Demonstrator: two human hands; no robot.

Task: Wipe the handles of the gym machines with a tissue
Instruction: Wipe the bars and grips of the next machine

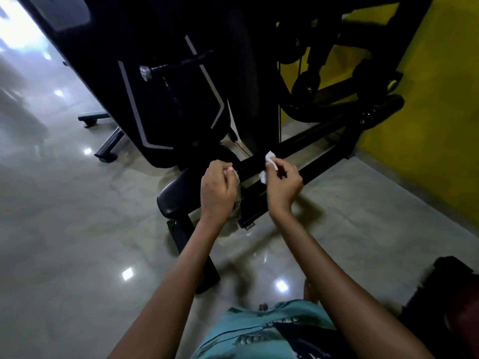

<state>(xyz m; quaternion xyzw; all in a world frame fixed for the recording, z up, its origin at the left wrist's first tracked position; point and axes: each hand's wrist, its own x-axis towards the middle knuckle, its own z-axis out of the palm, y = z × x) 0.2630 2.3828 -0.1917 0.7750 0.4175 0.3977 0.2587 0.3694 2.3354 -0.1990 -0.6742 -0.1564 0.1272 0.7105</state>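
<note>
My right hand (283, 181) pinches a crumpled white tissue (269, 165) that sticks out above and below its fingers. My left hand (217, 186) grips a clear plastic tissue packet (237, 200), with a bit of white showing at its fingertips. Both hands are held in front of me above the low black frame bar (305, 143) of a gym machine. A black handle bar with a chrome end cap (145, 72) hangs higher up on the machine, well away from both hands.
A black padded seat (173, 196) stands just left of my left hand. The tall black machine housing (166, 99) fills the upper middle. A yellow wall (427, 112) runs along the right. Glossy tiled floor (77, 229) spreads to the left. A dark object (440, 294) sits at lower right.
</note>
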